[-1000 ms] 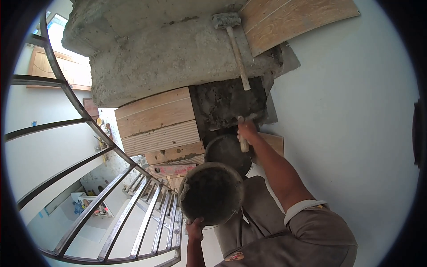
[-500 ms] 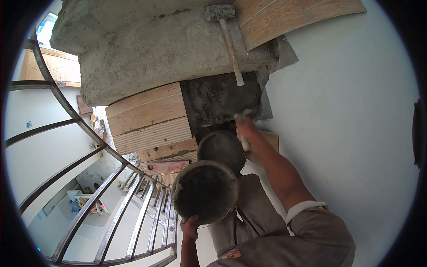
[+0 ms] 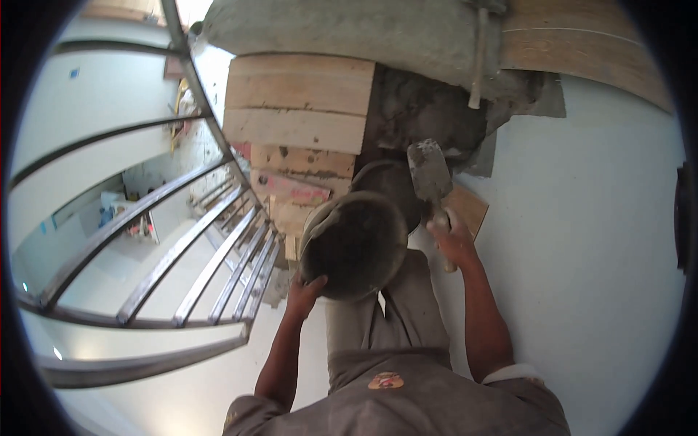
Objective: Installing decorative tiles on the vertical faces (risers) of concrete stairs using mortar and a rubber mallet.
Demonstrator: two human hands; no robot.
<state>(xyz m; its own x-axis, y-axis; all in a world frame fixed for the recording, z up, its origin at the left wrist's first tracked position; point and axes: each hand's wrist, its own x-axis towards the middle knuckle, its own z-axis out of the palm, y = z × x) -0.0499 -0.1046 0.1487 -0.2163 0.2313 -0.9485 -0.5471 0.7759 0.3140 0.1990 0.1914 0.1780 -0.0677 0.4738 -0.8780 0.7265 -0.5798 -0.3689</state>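
Observation:
My left hand [image 3: 308,292] grips the rim of a dark, mortar-stained bucket [image 3: 320,221], tilted so that its mouth faces up at me; its inside is too dark to read. In my right hand [image 3: 452,236] is the handle of a trowel [image 3: 430,168], its blade pointing away from me and smeared with grey mortar. Just beyond the held bucket stands a second bucket [image 3: 366,174], partly hidden by the first and by the trowel. Farther off lies a patch of dark wet mortar [image 3: 429,109] beside wood-look tiles [image 3: 298,87].
A mallet [image 3: 478,65] rests on the rough concrete step [image 3: 349,33]. On the tiled step lies a reddish bar [image 3: 291,187]. Metal railings [image 3: 185,211] curve along the left, above a lower floor. The white wall [image 3: 582,240] closes the right side. A loose tile piece [image 3: 467,207] leans near it.
My right hand has come back from the mortar patch with the trowel, whose blade now shows beside the buckets. The view has shifted. My left hand still holds the bucket.

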